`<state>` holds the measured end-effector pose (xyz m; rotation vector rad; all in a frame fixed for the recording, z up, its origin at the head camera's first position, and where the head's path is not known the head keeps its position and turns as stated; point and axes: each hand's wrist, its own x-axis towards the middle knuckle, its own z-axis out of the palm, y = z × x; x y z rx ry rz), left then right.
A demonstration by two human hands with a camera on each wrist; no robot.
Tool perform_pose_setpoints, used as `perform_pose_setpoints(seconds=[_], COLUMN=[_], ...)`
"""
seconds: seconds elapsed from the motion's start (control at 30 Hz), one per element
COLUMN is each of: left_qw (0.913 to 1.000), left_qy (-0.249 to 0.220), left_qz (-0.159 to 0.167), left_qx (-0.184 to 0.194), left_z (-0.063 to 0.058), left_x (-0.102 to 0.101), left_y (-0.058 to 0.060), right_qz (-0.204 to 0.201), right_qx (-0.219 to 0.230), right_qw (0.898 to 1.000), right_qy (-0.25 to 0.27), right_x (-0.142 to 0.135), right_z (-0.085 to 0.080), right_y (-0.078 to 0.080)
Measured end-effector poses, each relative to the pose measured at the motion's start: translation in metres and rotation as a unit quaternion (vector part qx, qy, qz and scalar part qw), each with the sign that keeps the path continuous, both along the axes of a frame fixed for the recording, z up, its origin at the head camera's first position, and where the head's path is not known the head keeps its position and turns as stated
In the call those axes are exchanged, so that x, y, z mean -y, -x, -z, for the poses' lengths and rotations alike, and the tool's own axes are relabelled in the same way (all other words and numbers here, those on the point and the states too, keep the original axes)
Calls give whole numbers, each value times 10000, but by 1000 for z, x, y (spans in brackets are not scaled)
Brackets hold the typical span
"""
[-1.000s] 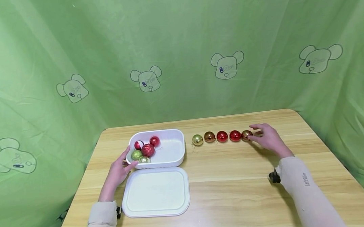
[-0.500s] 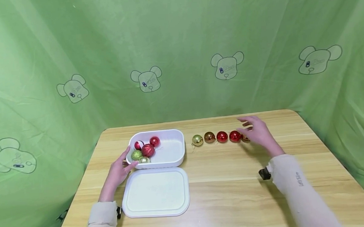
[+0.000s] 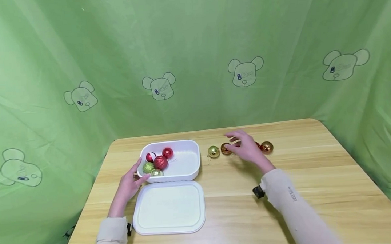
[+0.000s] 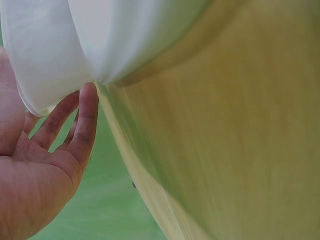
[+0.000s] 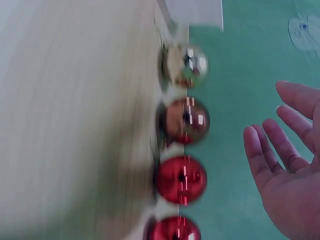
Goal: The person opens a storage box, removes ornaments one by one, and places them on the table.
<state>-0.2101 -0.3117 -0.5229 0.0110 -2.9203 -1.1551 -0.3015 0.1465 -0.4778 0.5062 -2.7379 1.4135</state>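
My left hand (image 3: 127, 185) holds the near left corner of a white plastic box (image 3: 192, 171), its thumb at the front rim and its fingers along the left side. Inside lie several Christmas baubles, among them a glittery red bauble (image 3: 160, 162) and a green bauble (image 3: 148, 167). My right hand (image 3: 247, 149) hovers over a row of shiny baubles, its fingers spread and holding nothing. A pale gold bauble (image 3: 213, 151) and a copper bauble (image 3: 225, 148) are at the row's left; another copper bauble (image 3: 267, 147) ends it at right. The red baubles (image 5: 181, 179) between are mostly hidden by this hand in the head view.
A white lid (image 3: 169, 207) lies flat on the wooden table (image 3: 300, 190), just in front of the box. Behind the table hangs a green curtain (image 3: 196, 63) with bear-head prints.
My right hand has left the copper bauble at the row's right end and moved left above the row. That bauble stays on the table. The left hand keeps its place at the box.
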Motion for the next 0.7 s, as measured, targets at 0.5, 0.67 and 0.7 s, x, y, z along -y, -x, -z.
perform_pose_setpoints(seconds=[0.5,0.67,0.7], left_qw=[10000,10000,9999], left_qy=[-41,-94,-107], left_qz=[5,-20,-43], left_qx=[-8,-22,-12], left_z=[0,1,1], left_x=[0,-1,-2], left_y=[0,0,1], right_qz=[-733,-1094,-1159], right_qx=[186,130,119], right_qw=[9966,9938,9931], right_qy=[337,165,151], right_x=[106,138,143], right_z=[9,16,17], right_y=[-7,-13,-14])
